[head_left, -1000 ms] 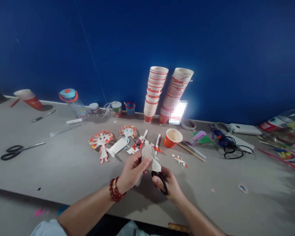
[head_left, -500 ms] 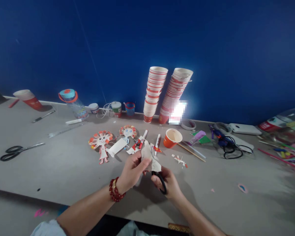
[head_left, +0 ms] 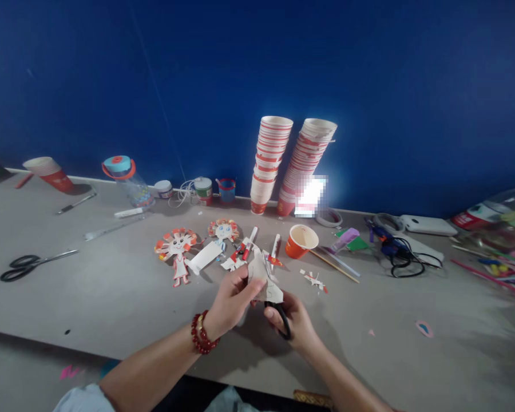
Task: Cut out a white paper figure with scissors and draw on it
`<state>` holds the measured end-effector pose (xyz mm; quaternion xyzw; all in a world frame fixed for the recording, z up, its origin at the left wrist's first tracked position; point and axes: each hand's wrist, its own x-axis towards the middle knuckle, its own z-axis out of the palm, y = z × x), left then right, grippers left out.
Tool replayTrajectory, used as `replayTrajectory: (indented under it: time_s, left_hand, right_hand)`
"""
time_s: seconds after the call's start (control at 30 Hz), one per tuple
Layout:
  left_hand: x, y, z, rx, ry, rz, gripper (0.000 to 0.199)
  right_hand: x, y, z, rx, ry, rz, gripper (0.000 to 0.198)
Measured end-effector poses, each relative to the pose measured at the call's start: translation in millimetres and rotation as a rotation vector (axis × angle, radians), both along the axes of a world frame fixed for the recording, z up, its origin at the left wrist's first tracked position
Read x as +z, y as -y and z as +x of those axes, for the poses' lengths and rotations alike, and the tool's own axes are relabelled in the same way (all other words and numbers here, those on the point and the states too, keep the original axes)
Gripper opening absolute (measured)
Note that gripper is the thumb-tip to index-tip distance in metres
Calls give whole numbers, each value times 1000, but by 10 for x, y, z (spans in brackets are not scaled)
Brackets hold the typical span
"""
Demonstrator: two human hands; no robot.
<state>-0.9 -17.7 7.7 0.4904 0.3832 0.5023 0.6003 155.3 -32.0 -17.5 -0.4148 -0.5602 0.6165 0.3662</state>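
The head camera looks forward, down onto the table [head_left: 124, 303]

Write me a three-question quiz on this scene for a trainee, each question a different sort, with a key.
1. Multiple choice. What does the right hand hold?
a) a paintbrush
b) black-handled scissors
c) a tape roll

2. True or false: the left hand holds the orange paper cup.

3. Count: how many tall stacks of paper cups stand in front of the blue wall?

Key:
1. b
2. False; it holds an off-white paper piece.
3. Two.
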Motion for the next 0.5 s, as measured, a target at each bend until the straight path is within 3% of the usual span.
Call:
replayTrajectory:
  time_s: [0.5]
  left_hand:
    - [-9, 1, 11, -13, 35, -6, 30]
  right_hand:
    - [44, -8, -5, -24, -6, 86, 58]
